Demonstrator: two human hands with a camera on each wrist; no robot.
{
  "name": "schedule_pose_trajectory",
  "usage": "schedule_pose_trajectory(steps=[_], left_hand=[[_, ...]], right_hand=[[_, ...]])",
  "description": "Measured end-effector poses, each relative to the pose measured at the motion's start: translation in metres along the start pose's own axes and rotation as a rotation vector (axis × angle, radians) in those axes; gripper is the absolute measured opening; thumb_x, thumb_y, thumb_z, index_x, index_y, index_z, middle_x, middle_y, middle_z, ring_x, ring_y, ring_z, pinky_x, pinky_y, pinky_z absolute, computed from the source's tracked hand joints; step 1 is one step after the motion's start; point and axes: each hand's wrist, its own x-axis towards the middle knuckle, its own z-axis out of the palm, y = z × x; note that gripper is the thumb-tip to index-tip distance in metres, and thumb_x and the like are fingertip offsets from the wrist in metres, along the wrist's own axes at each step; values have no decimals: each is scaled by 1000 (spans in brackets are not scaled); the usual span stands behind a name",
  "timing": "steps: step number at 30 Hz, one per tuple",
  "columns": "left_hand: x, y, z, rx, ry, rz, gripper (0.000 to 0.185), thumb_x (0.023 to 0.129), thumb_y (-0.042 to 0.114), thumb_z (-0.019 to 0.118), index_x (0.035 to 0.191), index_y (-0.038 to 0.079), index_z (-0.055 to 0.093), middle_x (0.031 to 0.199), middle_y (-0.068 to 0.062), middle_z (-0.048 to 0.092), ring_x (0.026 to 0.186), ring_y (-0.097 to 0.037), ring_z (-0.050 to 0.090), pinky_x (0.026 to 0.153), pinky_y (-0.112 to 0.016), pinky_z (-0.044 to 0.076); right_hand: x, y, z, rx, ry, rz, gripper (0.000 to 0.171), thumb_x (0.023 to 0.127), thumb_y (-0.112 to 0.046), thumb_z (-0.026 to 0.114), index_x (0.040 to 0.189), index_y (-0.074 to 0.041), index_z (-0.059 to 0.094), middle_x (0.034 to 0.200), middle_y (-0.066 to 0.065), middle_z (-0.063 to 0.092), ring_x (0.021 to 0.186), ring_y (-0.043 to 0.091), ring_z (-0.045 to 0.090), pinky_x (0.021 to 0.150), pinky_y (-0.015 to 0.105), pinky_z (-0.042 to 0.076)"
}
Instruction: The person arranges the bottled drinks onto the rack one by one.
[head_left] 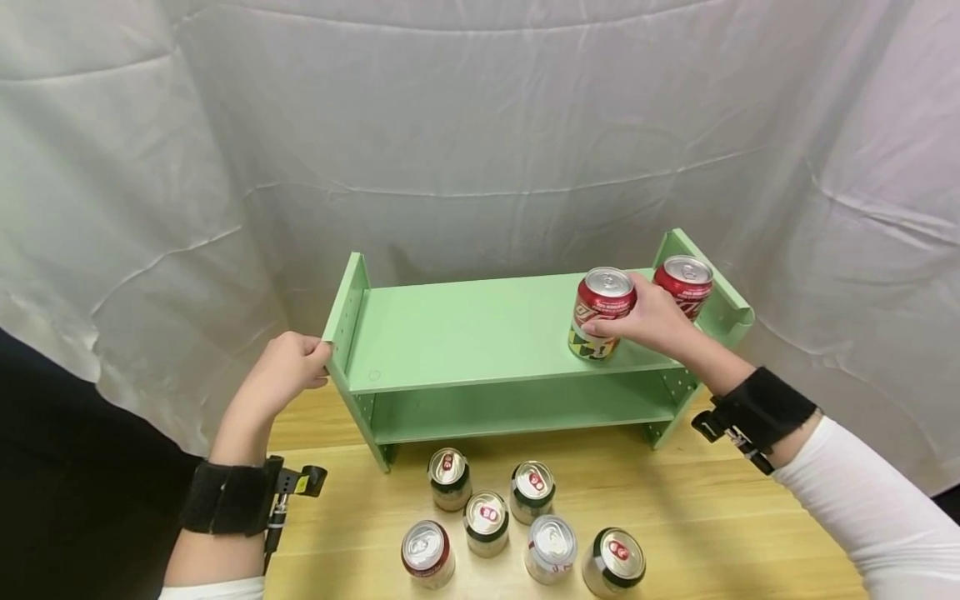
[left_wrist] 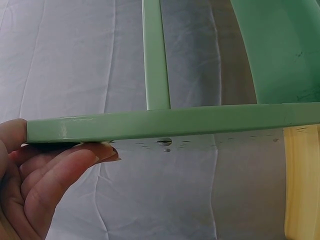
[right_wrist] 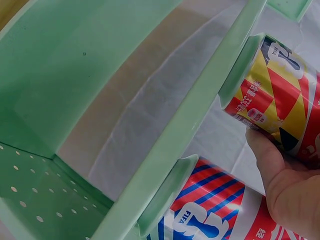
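Note:
A light green two-tier shelf [head_left: 465,333] stands on the wooden table against a white cloth. My right hand [head_left: 652,321] grips a red can [head_left: 602,312] that stands on the top tier near its front right. A second red can [head_left: 684,283] stands just behind it, by the shelf's right end panel. In the right wrist view the held can [right_wrist: 280,102] and the second can [right_wrist: 220,210] show past the shelf's edge. My left hand [head_left: 292,371] holds the shelf's left end panel [left_wrist: 165,122], thumb on one face, fingers [left_wrist: 60,170] on the other.
Several upright cans [head_left: 487,523] stand in a loose cluster on the wooden table [head_left: 705,508] in front of the shelf. The shelf's lower tier [head_left: 517,408] holds nothing I can see. White cloth [head_left: 480,125] hangs close behind and to both sides.

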Motion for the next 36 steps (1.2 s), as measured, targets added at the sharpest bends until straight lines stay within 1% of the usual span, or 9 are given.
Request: schedule_pose_trajectory(steps=[1, 6, 8, 10, 13, 19, 27, 32, 36], left_hand=[[0, 0, 0, -1, 0, -1, 36, 94, 13, 33, 58, 12, 28, 60, -6, 40, 92, -38, 68, 81, -43, 58], [1, 1, 0, -6, -9, -4, 36, 94, 13, 33, 58, 12, 29, 63, -8, 45, 94, -38, 67, 81, -43, 58], [3, 1, 1, -7, -8, 0, 37, 94, 14, 33, 57, 12, 30, 74, -19, 56, 94, -38, 67, 82, -44, 57], [4, 2, 2, -4, -7, 4, 37, 94, 14, 34, 57, 11, 30, 86, -28, 61, 92, -38, 67, 81, -44, 57], [5, 1, 2, -6, -3, 12, 37, 94, 14, 33, 57, 11, 32, 114, -35, 58, 92, -38, 67, 80, -43, 58], [4, -1, 0, -1, -8, 4, 38, 94, 14, 34, 57, 9, 36, 121, -37, 54, 93, -39, 67, 79, -41, 58], [4, 0, -3, 6, -6, -2, 38, 94, 14, 33, 57, 10, 35, 122, -37, 53, 93, -39, 67, 80, -43, 58], [5, 0, -2, 15, -6, -6, 38, 94, 14, 33, 57, 10, 35, 117, -35, 57, 92, -39, 67, 81, -44, 57], [7, 0, 0, 17, -11, -3, 36, 93, 13, 33, 57, 11, 32, 105, -32, 62, 94, -39, 67, 81, -45, 57]], right_hand=[[0, -1, 0, -1, -3, 6, 81, 69, -37, 82, 129, 3, 44, 116, 24, 60, 106, 38, 59, 91, 52, 49], [1, 0, -1, -7, -2, 21, 85, 71, -37, 81, 132, 3, 39, 120, 25, 57, 110, 39, 55, 94, 54, 46], [1, 2, -1, -5, 6, 25, 85, 71, -36, 81, 133, 2, 38, 120, 25, 56, 111, 39, 55, 94, 54, 46], [1, 3, -1, 6, 19, 29, 86, 71, -36, 81, 134, 1, 38, 121, 24, 56, 112, 38, 54, 94, 54, 46], [0, 5, 1, 35, 29, 35, 86, 71, -36, 81, 135, 1, 37, 123, 24, 55, 114, 37, 53, 95, 52, 46], [-3, 7, 12, 123, 64, 6, 90, 73, -33, 81, 139, 0, 31, 128, 23, 51, 117, 35, 51, 94, 49, 46], [-7, 1, 16, 139, 146, -39, 98, 69, -22, 85, 143, -1, 24, 133, 22, 47, 119, 37, 52, 93, 50, 49], [-14, 1, 12, 154, 134, -23, 102, 71, -22, 83, 146, -1, 18, 138, 25, 42, 122, 40, 49, 97, 50, 48], [-26, 4, 10, 161, 133, -23, 102, 73, -22, 82, 147, 0, 15, 141, 28, 38, 124, 43, 47, 100, 51, 44]])
